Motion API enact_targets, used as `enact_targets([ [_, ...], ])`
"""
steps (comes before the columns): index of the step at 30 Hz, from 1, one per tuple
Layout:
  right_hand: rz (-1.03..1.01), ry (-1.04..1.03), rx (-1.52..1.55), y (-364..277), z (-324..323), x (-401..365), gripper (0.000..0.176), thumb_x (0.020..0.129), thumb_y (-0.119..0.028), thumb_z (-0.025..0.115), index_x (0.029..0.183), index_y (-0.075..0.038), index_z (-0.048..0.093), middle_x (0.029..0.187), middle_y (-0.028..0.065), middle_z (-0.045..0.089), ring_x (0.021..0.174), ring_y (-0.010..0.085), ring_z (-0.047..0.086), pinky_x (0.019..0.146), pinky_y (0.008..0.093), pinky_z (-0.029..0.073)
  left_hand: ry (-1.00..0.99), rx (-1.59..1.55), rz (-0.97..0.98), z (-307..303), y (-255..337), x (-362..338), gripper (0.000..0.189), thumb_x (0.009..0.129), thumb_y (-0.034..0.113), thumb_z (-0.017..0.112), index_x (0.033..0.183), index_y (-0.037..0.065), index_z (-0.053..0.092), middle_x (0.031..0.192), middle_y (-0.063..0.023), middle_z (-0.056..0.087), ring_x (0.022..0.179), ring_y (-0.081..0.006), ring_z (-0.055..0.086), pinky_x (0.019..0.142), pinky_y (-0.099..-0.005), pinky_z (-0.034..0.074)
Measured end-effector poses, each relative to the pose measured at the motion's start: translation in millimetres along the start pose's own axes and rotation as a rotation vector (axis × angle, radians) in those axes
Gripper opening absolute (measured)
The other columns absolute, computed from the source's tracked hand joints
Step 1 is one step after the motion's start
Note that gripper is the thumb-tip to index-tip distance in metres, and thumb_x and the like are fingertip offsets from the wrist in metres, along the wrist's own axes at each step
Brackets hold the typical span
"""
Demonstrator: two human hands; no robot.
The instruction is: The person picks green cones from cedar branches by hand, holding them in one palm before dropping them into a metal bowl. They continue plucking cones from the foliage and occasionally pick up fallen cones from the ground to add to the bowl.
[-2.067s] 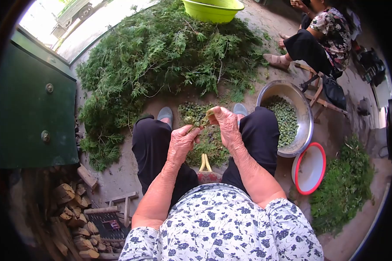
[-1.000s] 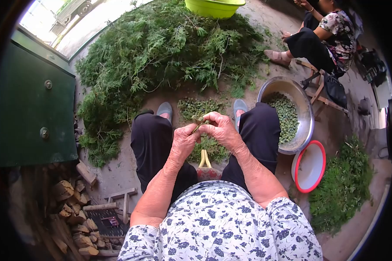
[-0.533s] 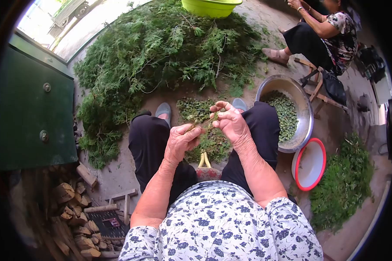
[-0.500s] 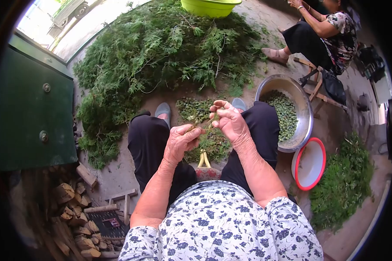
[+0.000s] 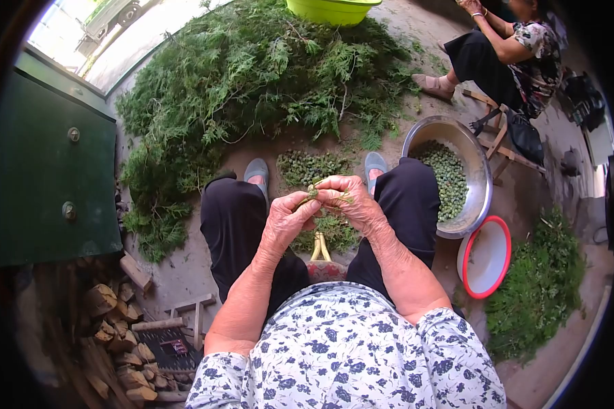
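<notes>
My left hand (image 5: 288, 217) pinches a small green sprig (image 5: 312, 191) that carries a round cone. Fingertips of my right hand (image 5: 355, 203) meet it from the other side, closed on a thin part of the sprig. Below and beyond the hands, between my feet, lies a small heap of green cones (image 5: 312, 168). Loose green clippings (image 5: 334, 235) lie nearer to me. To the right of my knee a steel basin (image 5: 482, 178) holds many green cones.
A big pile of evergreen branches (image 5: 252, 75) spreads ahead, with a lime-green tub (image 5: 334, 12) behind it. A red-rimmed basin (image 5: 486, 258) and more greenery (image 5: 539, 293) lie right. Another person (image 5: 512, 54) sits at upper right. Firewood (image 5: 119, 327) and a green metal cabinet (image 5: 41, 163) stand left.
My right hand has moved left and down, so that its fingertips now meet those of my left hand. The cone on the sprig now shows between them.
</notes>
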State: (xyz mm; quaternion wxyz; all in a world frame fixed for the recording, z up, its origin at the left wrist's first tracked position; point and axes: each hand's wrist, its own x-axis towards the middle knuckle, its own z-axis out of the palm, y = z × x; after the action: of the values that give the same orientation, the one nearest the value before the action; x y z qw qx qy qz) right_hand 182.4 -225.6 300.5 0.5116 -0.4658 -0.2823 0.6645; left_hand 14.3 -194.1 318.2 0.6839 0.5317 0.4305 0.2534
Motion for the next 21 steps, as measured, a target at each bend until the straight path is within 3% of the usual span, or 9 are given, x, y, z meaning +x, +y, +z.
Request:
enact_targets([
  [5,0.001,0.026,0.061,12,0,0,0.016,0.084,-0.014,0.067,0.092,-0.001,0.064,0.075,0.0020,0.063,0.060,0.0059,0.057,0.050,0.0180,0.043,0.036,0.196,0.058,2,-2,1,0.018,0.087,0.016,0.063,0.088,-0.002,0.067,0.071,-0.0032,0.063,0.057,-0.0080,0.055,0.053,-0.0229,0.046],
  [7,0.001,0.054,0.142,21,3,1,0.016,0.085,-0.014,0.067,0.092,-0.001,0.063,0.075,0.0030,0.063,0.059,0.0069,0.057,0.048,0.0189,0.043,0.052,0.133,0.169,3,-8,4,0.019,0.087,0.020,0.063,0.089,0.001,0.068,0.067,-0.0015,0.060,0.057,-0.0054,0.051,0.051,-0.0201,0.041],
  [11,0.028,0.001,0.305,25,3,1,0.017,0.089,-0.016,0.062,0.096,-0.001,0.058,0.077,0.0058,0.063,0.058,0.0104,0.059,0.046,0.0205,0.045,0.050,0.096,0.113,3,-7,5,0.018,0.087,0.017,0.063,0.089,0.000,0.068,0.066,-0.0009,0.059,0.059,-0.0053,0.051,0.052,-0.0197,0.040],
  [13,0.053,-0.023,0.352,27,-1,2,0.017,0.090,-0.017,0.060,0.096,-0.002,0.056,0.078,0.0068,0.063,0.059,0.0110,0.059,0.046,0.0205,0.045,0.041,-0.090,0.028,2,-9,6,0.018,0.086,0.016,0.063,0.090,-0.001,0.068,0.066,-0.0007,0.059,0.057,-0.0056,0.051,0.052,-0.0200,0.040],
  [15,0.094,0.153,0.468,26,-11,6,0.016,0.090,-0.015,0.059,0.097,-0.001,0.056,0.082,0.0085,0.064,0.061,0.0127,0.060,0.046,0.0220,0.046,0.043,-0.031,0.011,-6,-6,3,0.018,0.086,0.016,0.063,0.090,-0.001,0.068,0.065,-0.0004,0.059,0.056,-0.0056,0.051,0.051,-0.0201,0.040],
  [16,0.044,0.251,0.346,22,-12,9,0.016,0.089,-0.015,0.060,0.098,-0.002,0.055,0.083,0.0073,0.063,0.065,0.0124,0.060,0.045,0.0220,0.044,0.044,0.028,-0.005,-8,-4,2,0.019,0.086,0.016,0.063,0.091,-0.001,0.068,0.065,-0.0001,0.059,0.055,-0.0056,0.051,0.050,-0.0202,0.040],
  [21,-0.031,0.270,0.413,-8,-14,2,0.012,0.089,-0.013,0.060,0.098,-0.005,0.057,0.081,0.0030,0.061,0.065,0.0088,0.057,0.046,0.0190,0.040,0.145,0.170,0.177,1,-10,6,0.019,0.084,0.014,0.065,0.095,-0.002,0.067,0.068,-0.0028,0.061,0.055,-0.0066,0.055,0.050,-0.0213,0.044],
])
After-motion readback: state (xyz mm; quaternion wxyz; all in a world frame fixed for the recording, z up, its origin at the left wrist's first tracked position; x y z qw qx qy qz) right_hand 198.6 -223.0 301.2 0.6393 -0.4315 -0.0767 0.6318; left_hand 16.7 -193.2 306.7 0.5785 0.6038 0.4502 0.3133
